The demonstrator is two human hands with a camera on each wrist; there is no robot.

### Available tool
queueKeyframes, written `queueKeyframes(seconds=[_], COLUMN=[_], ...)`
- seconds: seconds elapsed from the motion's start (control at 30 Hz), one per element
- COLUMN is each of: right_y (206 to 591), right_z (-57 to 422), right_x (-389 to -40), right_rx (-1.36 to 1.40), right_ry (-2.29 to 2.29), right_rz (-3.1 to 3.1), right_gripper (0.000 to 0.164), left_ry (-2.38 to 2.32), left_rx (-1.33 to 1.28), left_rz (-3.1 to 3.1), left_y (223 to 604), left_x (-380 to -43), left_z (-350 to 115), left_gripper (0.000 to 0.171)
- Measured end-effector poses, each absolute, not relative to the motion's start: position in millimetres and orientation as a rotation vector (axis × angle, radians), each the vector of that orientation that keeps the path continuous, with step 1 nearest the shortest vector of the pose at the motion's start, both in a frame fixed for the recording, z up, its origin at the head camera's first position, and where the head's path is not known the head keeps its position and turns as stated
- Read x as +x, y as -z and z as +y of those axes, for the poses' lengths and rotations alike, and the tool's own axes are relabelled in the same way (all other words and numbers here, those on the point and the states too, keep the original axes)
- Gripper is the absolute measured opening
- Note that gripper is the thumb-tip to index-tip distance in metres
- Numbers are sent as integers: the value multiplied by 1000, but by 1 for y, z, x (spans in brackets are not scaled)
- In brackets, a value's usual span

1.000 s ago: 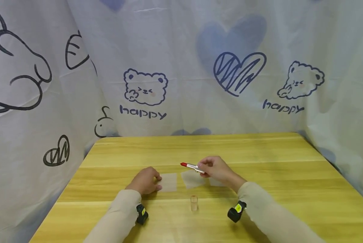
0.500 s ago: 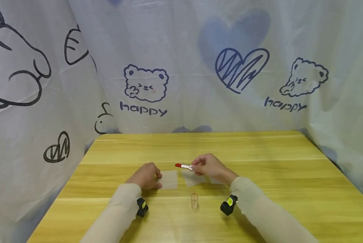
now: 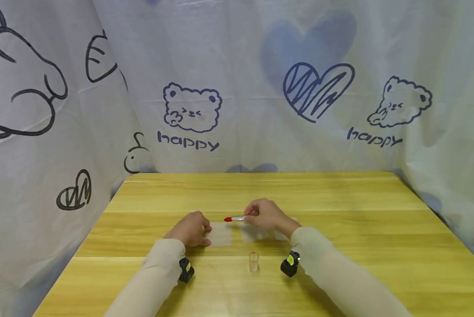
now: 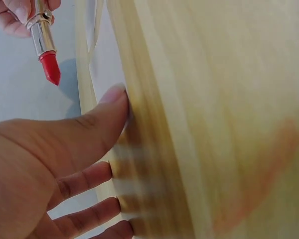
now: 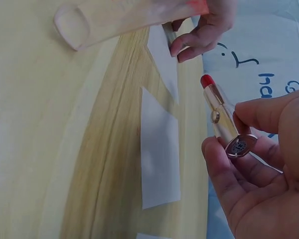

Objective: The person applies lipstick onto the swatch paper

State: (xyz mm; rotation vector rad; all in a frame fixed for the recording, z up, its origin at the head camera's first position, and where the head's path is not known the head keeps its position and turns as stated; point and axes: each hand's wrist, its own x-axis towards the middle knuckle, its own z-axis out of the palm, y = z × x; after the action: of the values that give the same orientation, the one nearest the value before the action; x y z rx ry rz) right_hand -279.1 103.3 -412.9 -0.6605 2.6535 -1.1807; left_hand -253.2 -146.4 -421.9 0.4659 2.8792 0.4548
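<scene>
On table [image 3: 359, 211]: three papers [image 3: 221, 234], one clear cap [image 3: 253, 263]
Right hand [image 3: 265, 215]: pinching one red lipstick [image 4: 50, 68] in silver tube [image 4: 43, 40]
Left hand [image 3: 189, 230]: half-spread, touching one paper

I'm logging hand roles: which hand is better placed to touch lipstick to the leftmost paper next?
The right hand, probably: its fingers pinch the lipstick, red tip pointing left, while the left hand sits at the edge of that paper.

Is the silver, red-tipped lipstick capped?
Uncapped: the lipstick shows its bare tip; a clear cylindrical cap stands apart on the yellow wooden table.
</scene>
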Motion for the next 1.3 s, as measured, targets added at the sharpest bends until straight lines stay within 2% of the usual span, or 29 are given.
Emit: queueKeyframes(seconds=[1.3], right_y=[412], right_z=[72], right_x=[-284], right_rx=[-881], right_ry=[872], right_rz=[2768], right_gripper=[3], left_ry=[-392], left_rx=[535], left_rz=[2898], left_y=[425], left_x=[-255], left_z=[-148], left_gripper=[29])
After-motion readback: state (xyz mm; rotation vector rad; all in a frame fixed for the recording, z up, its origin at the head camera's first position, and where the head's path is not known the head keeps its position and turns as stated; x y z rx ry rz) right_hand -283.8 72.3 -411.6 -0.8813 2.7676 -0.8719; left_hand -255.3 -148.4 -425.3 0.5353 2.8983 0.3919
